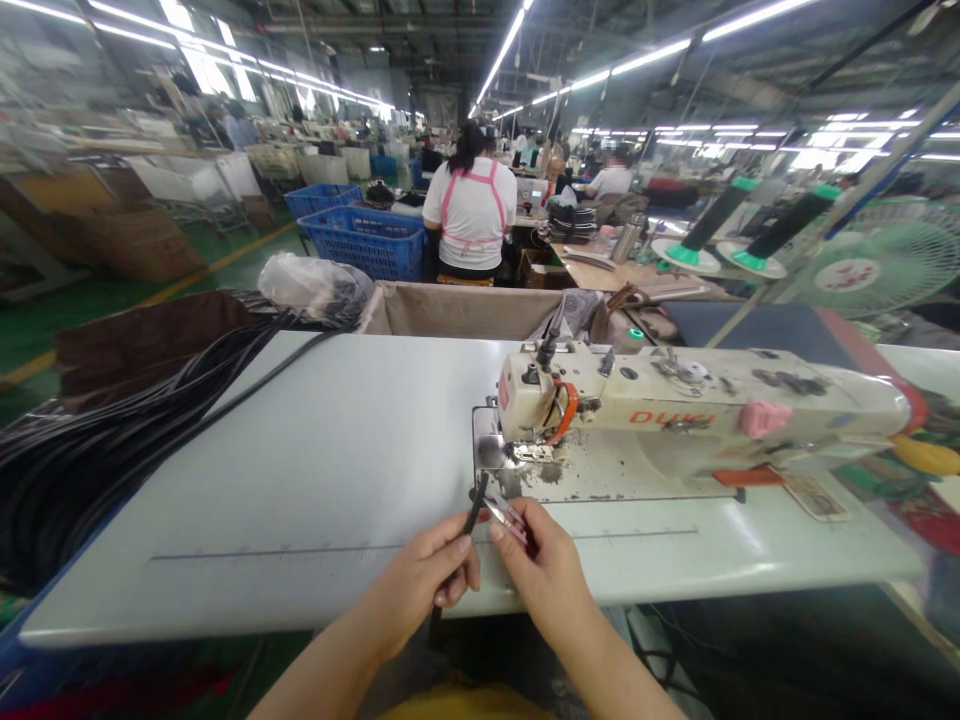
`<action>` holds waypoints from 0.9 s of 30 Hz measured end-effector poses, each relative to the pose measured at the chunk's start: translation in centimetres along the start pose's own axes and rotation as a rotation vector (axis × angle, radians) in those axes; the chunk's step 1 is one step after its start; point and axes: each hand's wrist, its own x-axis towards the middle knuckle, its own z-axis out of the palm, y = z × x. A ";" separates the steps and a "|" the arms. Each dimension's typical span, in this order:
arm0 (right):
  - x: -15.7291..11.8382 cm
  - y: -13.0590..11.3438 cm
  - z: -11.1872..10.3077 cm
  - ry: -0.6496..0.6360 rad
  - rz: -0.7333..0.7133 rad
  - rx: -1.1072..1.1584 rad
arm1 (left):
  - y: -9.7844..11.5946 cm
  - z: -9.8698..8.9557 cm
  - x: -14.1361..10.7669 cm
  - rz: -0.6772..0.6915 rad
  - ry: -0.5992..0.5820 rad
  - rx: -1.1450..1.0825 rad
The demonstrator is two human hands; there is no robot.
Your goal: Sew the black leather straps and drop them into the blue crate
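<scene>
My left hand (pixel 442 562) pinches a narrow black strap (pixel 475 506), its upper end pointing up toward the sewing machine. In my right hand (pixel 541 550) is a small pair of thread snips (pixel 504 513) with pinkish handles and metal blades. The blades lie right beside the strap's end; whether they touch it I cannot tell. Both hands are over the front edge of the white table (pixel 337 450). Just beyond them stands the sewing machine (pixel 645 405), its presser foot (pixel 534 453) above a stained metal plate. Below my left hand the strap's lower part is mostly hidden.
A thick bundle of black straps (pixel 135 440) hangs over the table's left side. Behind the table stands a beige fabric-lined bin (pixel 472 310). Thread cones (pixel 787 228) and a fan (pixel 885 265) are at right. A person (pixel 474 210) sits ahead near blue crates (pixel 367 240).
</scene>
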 end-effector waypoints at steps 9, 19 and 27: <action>0.4 -0.3 0.9 -0.006 0.056 0.088 | -0.6 0.2 0.2 0.024 -0.017 0.071; 0.8 -0.4 0.5 -0.066 0.076 0.255 | -1.4 -0.2 0.3 0.017 0.027 0.019; 0.3 -0.2 -0.5 -0.012 0.045 0.033 | 0.2 0.3 -0.2 0.018 0.068 -0.152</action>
